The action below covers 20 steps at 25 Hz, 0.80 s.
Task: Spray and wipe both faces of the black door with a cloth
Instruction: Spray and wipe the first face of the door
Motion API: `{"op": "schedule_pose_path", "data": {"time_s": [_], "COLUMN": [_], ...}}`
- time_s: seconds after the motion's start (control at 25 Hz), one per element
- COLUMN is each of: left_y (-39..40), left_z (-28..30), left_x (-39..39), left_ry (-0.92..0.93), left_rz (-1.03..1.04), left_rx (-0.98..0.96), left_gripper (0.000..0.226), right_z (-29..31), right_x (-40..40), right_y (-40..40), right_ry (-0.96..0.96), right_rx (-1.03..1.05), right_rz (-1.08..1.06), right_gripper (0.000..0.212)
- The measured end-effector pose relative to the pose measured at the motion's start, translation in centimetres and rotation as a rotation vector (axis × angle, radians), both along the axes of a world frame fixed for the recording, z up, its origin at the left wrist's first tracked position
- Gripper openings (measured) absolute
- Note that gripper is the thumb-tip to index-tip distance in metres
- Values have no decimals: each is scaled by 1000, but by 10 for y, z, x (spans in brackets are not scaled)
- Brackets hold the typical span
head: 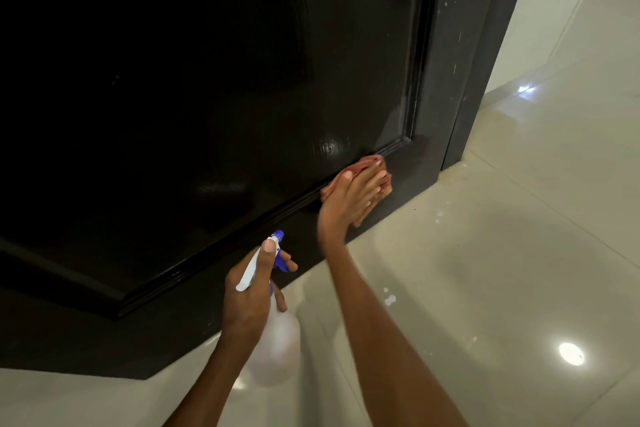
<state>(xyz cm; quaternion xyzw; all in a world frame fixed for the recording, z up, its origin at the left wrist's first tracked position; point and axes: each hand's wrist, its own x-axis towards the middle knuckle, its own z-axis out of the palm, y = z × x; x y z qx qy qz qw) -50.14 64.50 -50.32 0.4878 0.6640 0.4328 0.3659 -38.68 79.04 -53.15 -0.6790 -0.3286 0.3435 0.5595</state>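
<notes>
Black door [214,87] fills the view from 9 to 1 o'clock, its lower panel wet and glossy. Near centre the right hand [349,199] presses a pink cloth [372,163] flat against the bottom rail. At 6 o'clock the left hand [251,291] grips the spray bottle [277,350], fingers curled round its neck. This face looks nearly finished; the other face cannot be seen.

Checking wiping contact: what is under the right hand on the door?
A pink cloth lies under the right hand, pressed against the black door near its bottom rail. The door surface beneath the cloth is hidden.
</notes>
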Motion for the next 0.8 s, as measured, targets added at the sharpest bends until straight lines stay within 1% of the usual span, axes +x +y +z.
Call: {"op": "schedule_pose_path", "data": {"time_s": [0.04,0.12,0.2,0.28,0.36,0.48,0.52,0.6,0.64,0.68,0.72,0.76,0.8], "left_y": [-2,-6,-12,-19,-24,-30,-33,-39,-43,-46,-47,-47,-46], "left_z": [0,3,10,23,33,49,54,65,68,71,74,76,76], "left_x": [-3,-7,-11,-16,-22,-26,-26,-29,-28,-27,-25,-23,-19], "left_ry": [21,40,56,66,52,39,28,9,1,-2,-4,-5,-12], "left_rz": [9,48,95,97,71,29,22,5,-1,-3,-11,-18,-3], "left_rx": [1,5,5,11,13,6,2,-9,-14,-22,-27,-24,-15], "left_gripper": [74,82,79,79,79,63,59,59,59,58,57,56,54], "right_z": [-13,-17,-14,-19,-24,-25,-26,-33,-36,-32,-34,-34,-36], "right_x": [-19,-65,-71,-60,-51,-45,-42,-39,-32,-28,-25,-21,-17], "right_y": [-9,-44,-61,-58,-57,-63,-64,-65,-60,-60,-57,-57,-58], "right_ry": [-29,-47,-54,-98,-138,-233,-273,-370,-319,-245,-246,-333,-458], "right_rx": [13,26,48,3,-47,-49,-60,-64,-64,-50,-33,-31,-5], "right_rz": [81,260,330,358,411,468,495,478,508,553,554,554,568], "right_gripper": [73,73,72,70,73,78,75,78,79,72,63,66,81]}}
